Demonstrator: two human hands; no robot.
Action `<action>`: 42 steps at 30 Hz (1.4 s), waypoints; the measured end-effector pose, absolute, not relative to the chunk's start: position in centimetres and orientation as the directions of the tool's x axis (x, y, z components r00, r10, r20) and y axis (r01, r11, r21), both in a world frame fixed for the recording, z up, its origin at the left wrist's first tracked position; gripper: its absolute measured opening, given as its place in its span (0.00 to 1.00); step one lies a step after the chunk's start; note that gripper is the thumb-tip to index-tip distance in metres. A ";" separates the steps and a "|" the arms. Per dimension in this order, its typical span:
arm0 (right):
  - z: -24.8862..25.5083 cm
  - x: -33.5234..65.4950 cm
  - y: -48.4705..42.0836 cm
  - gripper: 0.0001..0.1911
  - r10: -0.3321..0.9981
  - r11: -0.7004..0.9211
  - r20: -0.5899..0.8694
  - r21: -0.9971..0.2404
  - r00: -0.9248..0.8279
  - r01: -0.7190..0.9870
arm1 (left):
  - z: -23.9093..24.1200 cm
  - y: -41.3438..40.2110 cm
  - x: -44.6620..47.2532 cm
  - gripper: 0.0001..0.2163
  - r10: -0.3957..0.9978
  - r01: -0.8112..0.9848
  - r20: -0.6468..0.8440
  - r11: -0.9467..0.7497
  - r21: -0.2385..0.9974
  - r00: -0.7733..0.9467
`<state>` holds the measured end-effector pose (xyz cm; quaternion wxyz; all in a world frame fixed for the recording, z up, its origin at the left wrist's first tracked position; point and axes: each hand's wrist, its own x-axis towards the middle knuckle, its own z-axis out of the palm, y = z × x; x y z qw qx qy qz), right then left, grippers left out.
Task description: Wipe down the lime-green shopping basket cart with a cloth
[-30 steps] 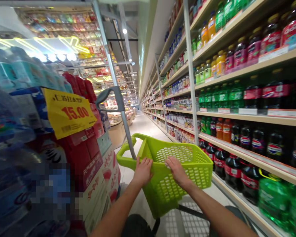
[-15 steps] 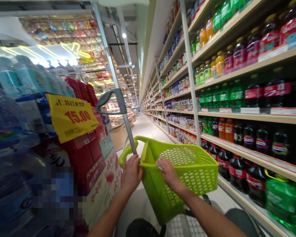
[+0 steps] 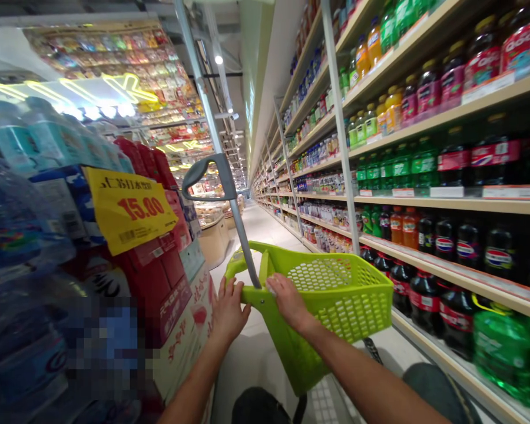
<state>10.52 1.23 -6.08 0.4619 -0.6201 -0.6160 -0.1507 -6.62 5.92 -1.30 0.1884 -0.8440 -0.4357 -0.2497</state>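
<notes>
A lime-green plastic shopping basket [image 3: 344, 306] stands in the aisle before me, with a grey pull handle [image 3: 216, 171] rising from its near rim. My left hand [image 3: 228, 312] wraps over the basket's near left corner beside the handle's pole. My right hand [image 3: 287, 299] grips the near rim just right of the pole, fingers curled over the edge. I see nothing inside the basket through its mesh.
Long shelves [image 3: 446, 203] of soda and juice bottles line the right side. On the left stands a stack of bottled-water packs [image 3: 22, 176] and red cartons [image 3: 159, 277] with a yellow 15.00 price sign [image 3: 128, 206]. The pale aisle floor [image 3: 258, 224] runs ahead.
Both hands have slid left along the basket's near rim toward the handle pole, and the basket has turned slightly to the right.
</notes>
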 end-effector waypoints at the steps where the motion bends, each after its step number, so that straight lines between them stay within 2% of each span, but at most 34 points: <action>1: -7.0 12.7 0.1 0.17 0.628 0.149 0.751 -0.376 0.207 0.915 | -1.2 5.9 -6.7 0.20 0.643 0.828 0.582 -0.552 -0.098 0.497; 4: -9.3 18.4 -2.8 0.17 0.585 -0.056 0.718 -0.430 0.378 0.901 | -1.0 5.6 -6.1 0.18 0.649 0.835 0.588 -0.544 -0.083 0.482; 6: -9.7 19.2 -3.3 0.18 0.564 -0.112 0.694 -0.473 0.448 0.874 | -0.9 4.9 -5.1 0.18 0.628 0.835 0.630 -0.546 -0.062 0.457; 9: -8.6 15.5 -1.9 0.20 0.616 0.054 0.721 -0.442 0.319 0.895 | -0.8 3.4 -3.0 0.20 0.541 0.806 0.717 -0.590 -0.049 0.440; 11: -7.3 12.4 -0.6 0.22 0.607 0.158 0.767 -0.371 0.206 0.915 | -0.7 2.6 -1.8 0.21 0.467 0.764 0.736 -0.636 -0.106 0.490; 13: -6.7 10.9 0.1 0.24 0.602 0.180 0.783 -0.325 0.157 0.929 | -0.9 2.4 -1.1 0.22 0.407 0.689 0.674 -0.692 -0.214 0.617; 15: -7.2 12.2 -0.3 0.22 0.625 0.155 0.767 -0.303 0.145 0.940 | -1.2 2.7 -0.8 0.23 0.397 0.617 0.550 -0.728 -0.297 0.734; 18: -9.5 17.9 -2.7 0.17 0.662 0.043 0.723 -0.297 0.196 0.954 | -1.9 3.3 -0.7 0.23 0.456 0.614 0.445 -0.718 -0.328 0.771; 21: -11.4 23.7 -5.4 0.17 0.632 -0.201 0.661 -0.367 0.406 0.909 | -2.6 3.2 -0.1 0.22 0.501 0.666 0.467 -0.675 -0.317 0.729; 23: -11.7 24.7 -5.9 0.17 0.599 -0.291 0.633 -0.399 0.491 0.870 | -3.1 2.7 0.9 0.23 0.520 0.685 0.473 -0.661 -0.305 0.712; 25: -11.3 23.0 -4.9 0.18 0.626 -0.230 0.654 -0.367 0.426 0.901 | -3.5 2.1 2.0 0.24 0.520 0.660 0.429 -0.687 -0.303 0.739; 28: -10.6 19.1 -2.5 0.19 0.658 -0.017 0.727 -0.246 0.196 0.969 | -4.0 1.4 3.3 0.27 0.520 0.610 0.331 -0.734 -0.298 0.788; 30: -10.7 18.7 -2.1 0.18 0.655 0.032 0.745 -0.190 0.123 0.981 | -4.3 1.2 3.6 0.27 0.527 0.610 0.318 -0.739 -0.287 0.788; 32: -11.6 21.3 -3.7 0.18 0.664 -0.037 0.729 -0.190 0.166 0.981 | -4.4 1.3 3.4 0.27 0.521 0.611 0.335 -0.742 -0.276 0.785; 37: -13.5 31.5 -10.1 0.21 0.554 -0.449 0.622 -0.336 0.554 0.828 | -4.8 1.6 2.6 0.26 0.510 0.619 0.388 -0.745 -0.246 0.768; 39: -13.3 32.0 -10.3 0.20 0.538 -0.472 0.595 -0.374 0.597 0.798 | -5.0 1.7 2.4 0.26 0.501 0.622 0.415 -0.745 -0.240 0.760; 42: -12.7 28.7 -7.7 0.19 0.614 -0.339 0.614 -0.363 0.496 0.868 | -5.0 2.0 2.0 0.26 0.486 0.617 0.428 -0.745 -0.252 0.762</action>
